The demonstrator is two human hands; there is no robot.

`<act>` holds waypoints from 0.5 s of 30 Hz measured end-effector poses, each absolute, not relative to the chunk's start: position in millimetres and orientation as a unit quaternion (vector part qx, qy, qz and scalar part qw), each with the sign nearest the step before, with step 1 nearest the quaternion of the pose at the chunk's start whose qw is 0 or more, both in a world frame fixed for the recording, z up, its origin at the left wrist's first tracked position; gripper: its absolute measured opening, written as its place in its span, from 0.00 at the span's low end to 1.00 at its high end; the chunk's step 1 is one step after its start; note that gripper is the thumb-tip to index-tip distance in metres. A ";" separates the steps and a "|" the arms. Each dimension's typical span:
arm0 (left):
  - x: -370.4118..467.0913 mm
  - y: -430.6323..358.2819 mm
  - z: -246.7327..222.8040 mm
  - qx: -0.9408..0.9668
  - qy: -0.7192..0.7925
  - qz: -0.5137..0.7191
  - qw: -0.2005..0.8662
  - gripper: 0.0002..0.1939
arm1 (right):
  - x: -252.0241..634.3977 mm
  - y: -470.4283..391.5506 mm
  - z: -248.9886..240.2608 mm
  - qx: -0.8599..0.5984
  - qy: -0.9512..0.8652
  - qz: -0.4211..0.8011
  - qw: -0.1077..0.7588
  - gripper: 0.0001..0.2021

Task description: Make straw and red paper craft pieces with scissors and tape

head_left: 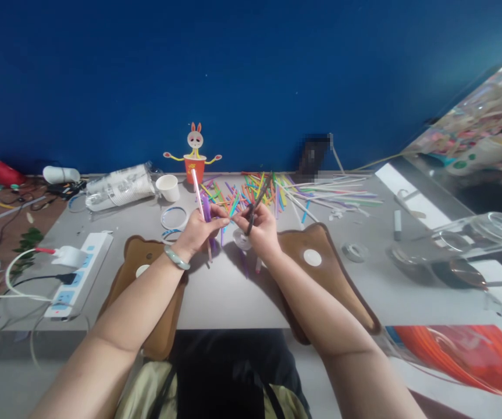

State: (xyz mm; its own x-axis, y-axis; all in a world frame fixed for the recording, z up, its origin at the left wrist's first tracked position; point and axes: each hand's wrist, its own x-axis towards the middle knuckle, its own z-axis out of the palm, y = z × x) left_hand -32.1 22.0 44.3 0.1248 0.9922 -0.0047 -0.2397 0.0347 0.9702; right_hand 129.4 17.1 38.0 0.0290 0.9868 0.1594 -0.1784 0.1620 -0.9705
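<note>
My left hand (201,231) is closed around a few straws, a pale pink one (197,189) and a purple one (206,208), which stand nearly upright. My right hand (260,228) holds dark scissors (263,191), blades pointing up and away. The fingertips of both hands nearly meet over the table; whatever small piece lies between them is too small to make out. Behind the hands a pile of short colored straws (257,189) is spread out. A red cup with a rabbit figure (195,169) stands behind my left hand.
Two brown pads (329,279) lie under my forearms. At the left are a power strip (80,276), wrapped paper cups (120,187) and a white cup (168,188). Long straws (342,195), a tape roll (355,251) and a clear plastic container (460,238) are on the right.
</note>
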 end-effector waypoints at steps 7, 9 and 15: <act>-37.3 24.1 51.5 0.393 0.403 0.404 0.721 0.15 | 128.4 17.5 37.1 -0.389 -0.516 0.483 0.591 0.21; -37.4 23.7 50.9 0.406 0.399 0.376 0.731 0.15 | 128.4 17.4 37.7 -0.376 -0.524 0.488 0.588 0.21; -41.4 24.2 49.3 0.407 0.393 0.364 0.740 0.14 | 130.3 18.1 39.0 -0.388 -0.535 0.469 0.586 0.22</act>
